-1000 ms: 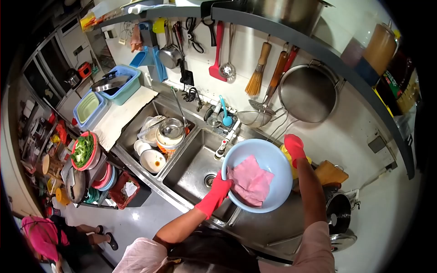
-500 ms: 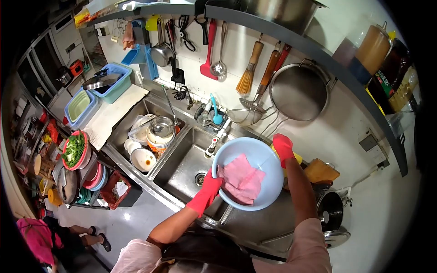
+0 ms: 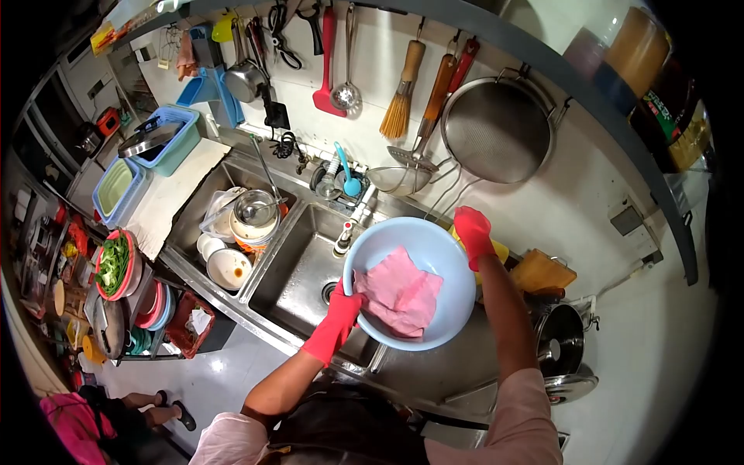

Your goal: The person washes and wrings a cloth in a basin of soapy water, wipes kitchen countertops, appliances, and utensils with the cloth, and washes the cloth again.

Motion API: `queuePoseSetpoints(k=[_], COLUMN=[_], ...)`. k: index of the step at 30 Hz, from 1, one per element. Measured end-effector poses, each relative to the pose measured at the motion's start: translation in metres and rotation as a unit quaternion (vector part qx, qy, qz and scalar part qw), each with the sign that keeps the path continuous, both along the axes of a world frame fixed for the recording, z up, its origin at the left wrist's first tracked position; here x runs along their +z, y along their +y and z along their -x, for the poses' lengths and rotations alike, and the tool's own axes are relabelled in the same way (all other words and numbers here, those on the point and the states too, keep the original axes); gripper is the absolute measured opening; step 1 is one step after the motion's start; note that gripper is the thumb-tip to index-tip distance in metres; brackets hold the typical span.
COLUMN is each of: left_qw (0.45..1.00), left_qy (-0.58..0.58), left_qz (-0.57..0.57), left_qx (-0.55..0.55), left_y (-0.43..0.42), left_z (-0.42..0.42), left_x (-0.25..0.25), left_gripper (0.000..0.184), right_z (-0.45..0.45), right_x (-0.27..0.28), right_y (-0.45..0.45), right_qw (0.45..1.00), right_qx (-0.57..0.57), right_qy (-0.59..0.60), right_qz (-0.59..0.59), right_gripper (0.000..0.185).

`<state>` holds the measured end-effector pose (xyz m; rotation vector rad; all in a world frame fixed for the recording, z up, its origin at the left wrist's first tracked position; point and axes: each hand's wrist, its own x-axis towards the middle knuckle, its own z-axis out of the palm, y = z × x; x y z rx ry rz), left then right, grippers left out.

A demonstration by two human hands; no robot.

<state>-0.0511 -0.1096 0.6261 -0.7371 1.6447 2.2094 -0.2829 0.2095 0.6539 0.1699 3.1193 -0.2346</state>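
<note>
A light-blue plastic basin (image 3: 457, 306) is over the right part of the sink, with a crumpled pink cloth (image 3: 399, 294) lying inside it. My left hand (image 3: 337, 322), in a red rubber glove, grips the basin's left rim. My right hand (image 3: 473, 232), gloved the same way, is at the basin's upper right edge with its fingers curled. A yellow thing (image 3: 501, 252) shows behind that hand. Whether the right fingers hold the rim or the yellow thing is hidden.
Left of the basin are the tap (image 3: 343, 239) and a steel sink bowl (image 3: 291, 283). Another bowl holds stacked dishes (image 3: 254, 221). Strainers (image 3: 497, 130) and utensils hang on the wall. A wooden board (image 3: 542, 271) stands to the right. Another person (image 3: 74, 426) is at lower left.
My view has shifted slightly, so the whole scene sits a little higher and further left. My left hand stays on the basin rim; the right hand stays by its upper right edge.
</note>
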Motion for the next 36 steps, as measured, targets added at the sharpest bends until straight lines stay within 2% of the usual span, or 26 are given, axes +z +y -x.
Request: queuePoseSetpoints(k=[3,9,12,15,17,19,21,22,23,24,26,29,30,32,33,34,36], left_qw=[1.000,0.999,0.999,0.997,0.996,0.995,0.992,0.992,0.991,0.993,0.994,0.992,0.989,0.983,0.988,0.986,0.983], left_qy=[-0.003,0.002,0.012,0.027,0.027,0.045,0.043,0.019,-0.006,-0.008,-0.012,-0.007,-0.018,-0.040,-0.031,-0.032,-0.034], left_qz=[0.013,0.011,0.025,0.031,0.043,0.066,0.075,0.084,0.095,0.089,0.084,0.091,0.108,0.129,0.101,0.110,0.116], left_qx=[-0.009,-0.040,-0.038,-0.067,-0.072,-0.065,-0.088,-0.088,-0.093,-0.079,-0.070,-0.084,-0.098,-0.123,-0.117,-0.122,-0.137], left_y=[-0.001,-0.006,-0.003,-0.005,-0.007,-0.010,-0.018,-0.020,-0.020,-0.018,-0.018,-0.022,-0.022,-0.021,-0.021,-0.021,-0.023], left_z=[-0.002,0.000,-0.005,-0.008,-0.012,-0.022,-0.027,-0.032,-0.037,-0.044,-0.061,-0.077,-0.073,-0.085,-0.089,-0.091,-0.091], left_x=[-0.004,0.003,0.008,0.005,0.005,0.015,-0.001,0.002,0.010,0.009,-0.010,-0.047,-0.052,-0.061,-0.069,-0.074,-0.079], left_gripper=[0.064,0.065,0.068,0.074,0.074,0.056,0.060,0.060,0.061,0.062,0.066,0.071,0.071,0.072,0.071,0.070,0.070], right_z=[-0.004,-0.015,-0.036,-0.106,-0.155,-0.211,-0.285,-0.325,-0.355,-0.379,-0.446,-0.504,-0.501,-0.533,-0.540,-0.544,-0.539], right_x=[-0.003,0.022,0.030,0.059,0.042,-0.002,-0.028,-0.053,-0.074,-0.086,-0.111,-0.096,-0.089,-0.138,-0.166,-0.182,-0.181], right_y=[-0.007,-0.009,-0.004,0.003,0.031,0.070,0.098,0.112,0.123,0.129,0.130,0.120,0.115,0.115,0.115,0.113,0.093], right_qw=[0.999,0.997,0.957,0.905,0.896,0.914,0.914,0.906,0.887,0.834,0.668,0.795,0.787,0.826,0.844,0.854,0.813], right_qx=[-0.016,-0.017,0.042,-0.024,-0.070,-0.078,-0.040,-0.100,-0.165,-0.251,-0.411,-0.519,-0.522,-0.524,-0.516,-0.505,-0.556], right_qy=[0.012,0.058,0.277,0.351,0.345,0.374,0.398,0.386,0.372,0.375,0.380,0.190,0.166,0.117,0.088,0.036,0.041], right_qz=[-0.026,0.040,0.078,0.237,0.271,0.133,0.068,0.144,0.219,0.318,0.490,0.249,0.283,0.174,0.121,0.116,0.171], right_gripper=[0.044,0.044,0.039,0.038,0.037,0.030,0.027,0.027,0.028,0.030,0.035,0.042,0.042,0.042,0.042,0.042,0.037])
